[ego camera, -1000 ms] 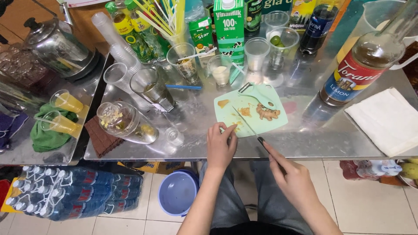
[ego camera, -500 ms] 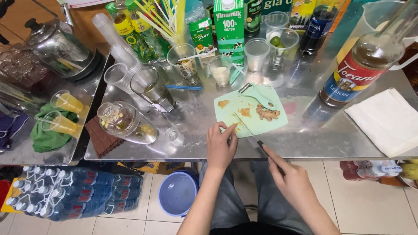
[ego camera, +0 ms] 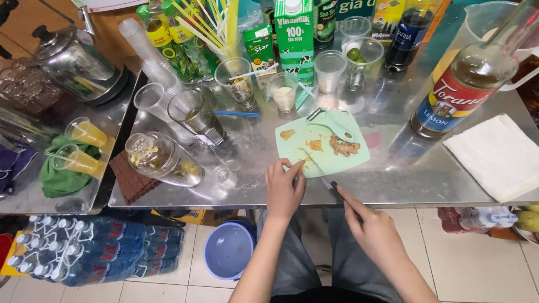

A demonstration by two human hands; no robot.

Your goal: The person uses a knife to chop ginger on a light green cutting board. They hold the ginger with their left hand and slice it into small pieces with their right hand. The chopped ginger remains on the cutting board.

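You are slicing ginger on a small pale green cutting board (ego camera: 342, 163) that lies on the steel bench (ego camera: 269, 193). The work looks part done: 1 knobbly piece of ginger root (ego camera: 343, 147) lies whole near the middle of the board, while a few thin yellow slices (ego camera: 314, 145) and scraps sit to its left. A green peeler (ego camera: 331, 120) rests across the board's far edge.

Your left hand (ego camera: 283, 191) lies on the bench at the board's near edge, fingers curled loosely, the index fingertip pinning a small yellow ginger piece (ego camera: 306, 164) on the board. Its grip closes around nothing.

Your right hand (ego camera: 373, 230) hovers just off the bench's near edge, closed around the dark handle of a knife (ego camera: 328, 178), whose blade reaches onto the board beside the pinned piece.

Cups, cartons and a syrup bottle (ego camera: 460, 95) crowd the far side of the bench.
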